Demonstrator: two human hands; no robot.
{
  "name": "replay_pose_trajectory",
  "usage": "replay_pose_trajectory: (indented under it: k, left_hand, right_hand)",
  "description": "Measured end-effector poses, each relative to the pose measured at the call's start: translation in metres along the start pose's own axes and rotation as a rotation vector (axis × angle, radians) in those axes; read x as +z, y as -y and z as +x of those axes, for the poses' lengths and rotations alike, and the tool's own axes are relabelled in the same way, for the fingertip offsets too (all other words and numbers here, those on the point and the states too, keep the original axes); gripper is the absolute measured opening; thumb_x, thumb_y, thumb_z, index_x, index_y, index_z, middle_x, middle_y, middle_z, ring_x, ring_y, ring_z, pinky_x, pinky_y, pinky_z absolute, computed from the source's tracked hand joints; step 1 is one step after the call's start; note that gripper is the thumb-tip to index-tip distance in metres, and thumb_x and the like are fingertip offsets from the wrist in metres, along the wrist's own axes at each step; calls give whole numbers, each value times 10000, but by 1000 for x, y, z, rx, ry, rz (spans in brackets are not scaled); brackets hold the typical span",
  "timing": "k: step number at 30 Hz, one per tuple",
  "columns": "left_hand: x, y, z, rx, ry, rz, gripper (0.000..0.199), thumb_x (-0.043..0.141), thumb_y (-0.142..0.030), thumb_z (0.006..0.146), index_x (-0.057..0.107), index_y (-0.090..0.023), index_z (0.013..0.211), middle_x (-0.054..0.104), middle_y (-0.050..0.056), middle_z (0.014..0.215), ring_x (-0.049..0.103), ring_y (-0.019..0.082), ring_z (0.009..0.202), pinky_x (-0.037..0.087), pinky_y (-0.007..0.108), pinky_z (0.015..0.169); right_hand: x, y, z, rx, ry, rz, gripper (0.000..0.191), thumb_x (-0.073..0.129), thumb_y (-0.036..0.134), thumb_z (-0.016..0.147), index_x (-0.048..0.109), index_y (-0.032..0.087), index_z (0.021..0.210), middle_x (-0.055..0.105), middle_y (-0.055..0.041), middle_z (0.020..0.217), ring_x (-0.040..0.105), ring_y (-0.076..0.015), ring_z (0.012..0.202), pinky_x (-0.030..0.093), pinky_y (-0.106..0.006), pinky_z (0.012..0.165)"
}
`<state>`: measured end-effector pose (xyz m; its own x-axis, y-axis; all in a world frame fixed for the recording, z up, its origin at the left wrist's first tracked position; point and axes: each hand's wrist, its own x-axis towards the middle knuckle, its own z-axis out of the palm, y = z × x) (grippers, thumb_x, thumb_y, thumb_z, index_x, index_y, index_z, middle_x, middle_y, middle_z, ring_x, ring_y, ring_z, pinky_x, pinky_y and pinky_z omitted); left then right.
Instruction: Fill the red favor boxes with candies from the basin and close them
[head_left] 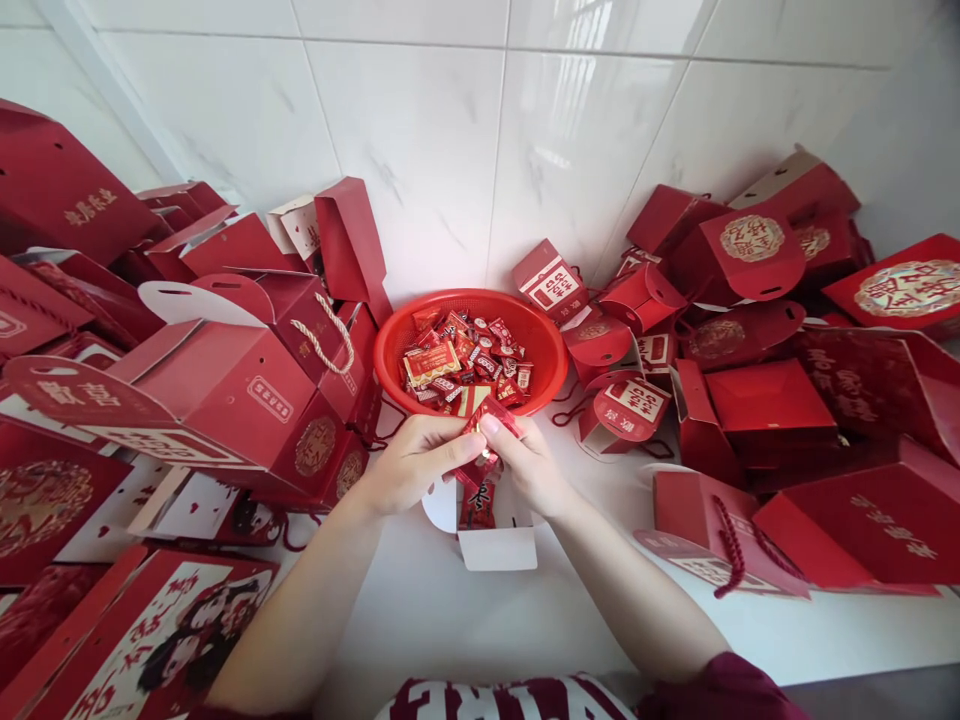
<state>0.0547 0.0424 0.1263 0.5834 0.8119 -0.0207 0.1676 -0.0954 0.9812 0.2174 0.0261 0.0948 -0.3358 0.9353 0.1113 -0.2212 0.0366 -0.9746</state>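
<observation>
Between my left hand (420,460) and my right hand (525,462) is a shiny red wrapped packet (495,412), pinched by the fingers of both. Right below them stands a small open box (498,550) with its white flap folded toward me. A red candy packet with dark lettering (477,504) lies in that box. Just beyond my hands, a red plastic basket (555,375) holds many red wrapped candies (472,345) and a gold-and-red packet (432,364).
Red gift boxes (217,375) are piled high at the left, one with a rope handle. More red boxes (765,400) crowd the right side. A white tiled wall (420,130) rises behind the white table (420,620).
</observation>
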Motion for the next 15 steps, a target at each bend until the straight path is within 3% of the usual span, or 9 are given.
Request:
replay_pose_trajectory:
  k: [5,8,12,15]
  left_hand:
    - [6,-8,-1,53,7,65,437,531,-514,912,544,-143,683,425,-21,623,377,87,573,328,206,512]
    - [10,-10,-2,31,6,188,421,527,-492,926,539,-151,680,458,-28,633,401,91,591,326,210,536]
    - [6,-11,-3,-76,24,491,477,497,-522,933,596,-159,640,508,-21,585,443,110,549,324,236,519]
    - [0,-7,-3,0,-24,696,333,589,-501,888,683,-200,783,639,6,788,590,177,759,443,271,680]
  right_hand:
    - [-8,2,2,-15,24,-11,507,476,620,921,565,196,659,521,4,553,498,-142,521,421,-272,504]
    - [-18,11,4,-48,50,-95,377,523,487,938,550,193,704,542,19,625,498,-123,569,432,-255,563]
    - [-38,27,2,-117,90,-349,100,622,286,889,570,202,879,593,17,812,547,-123,723,457,-246,692]
    - [-49,35,-4,-110,94,-646,61,564,198,909,585,216,963,639,10,845,583,-138,754,451,-258,727]
